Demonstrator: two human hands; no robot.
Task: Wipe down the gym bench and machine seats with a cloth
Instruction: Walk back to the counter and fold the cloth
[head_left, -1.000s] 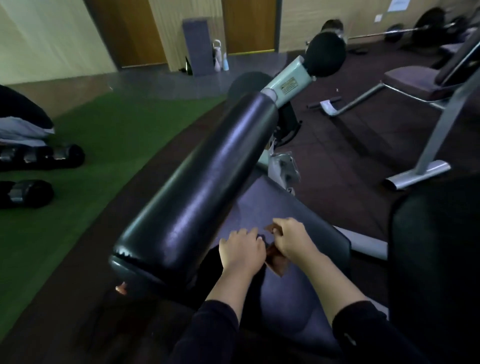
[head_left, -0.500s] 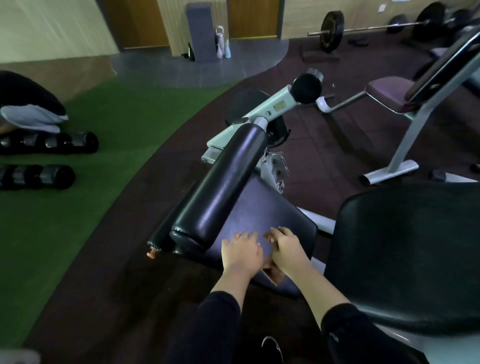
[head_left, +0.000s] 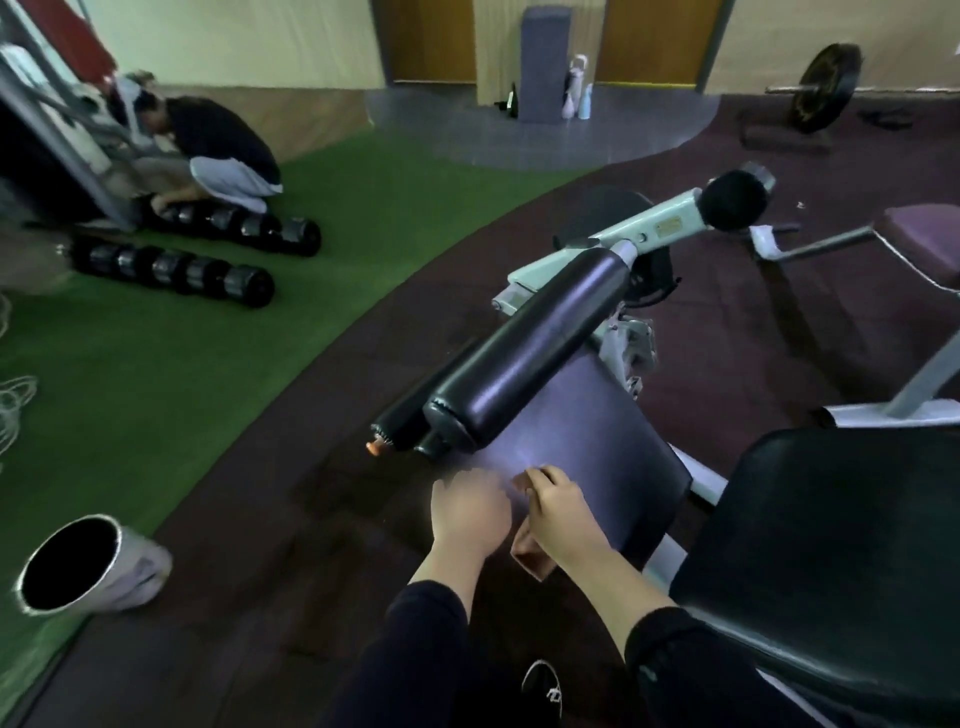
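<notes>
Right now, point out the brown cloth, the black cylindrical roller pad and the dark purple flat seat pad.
brown cloth (head_left: 531, 556), head view, lower corner hanging below the right hand.
black cylindrical roller pad (head_left: 524, 353), head view, middle of its barrel.
dark purple flat seat pad (head_left: 597, 436), head view, bare top surface.

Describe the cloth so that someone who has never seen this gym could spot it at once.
Start at the long black roller pad in mid-frame and drop to the flat purple seat pad beneath it. At that pad's near edge, both hands meet; the cloth is the small reddish-brown piece under the right hand, the only brown thing against dark upholstery.
</notes>
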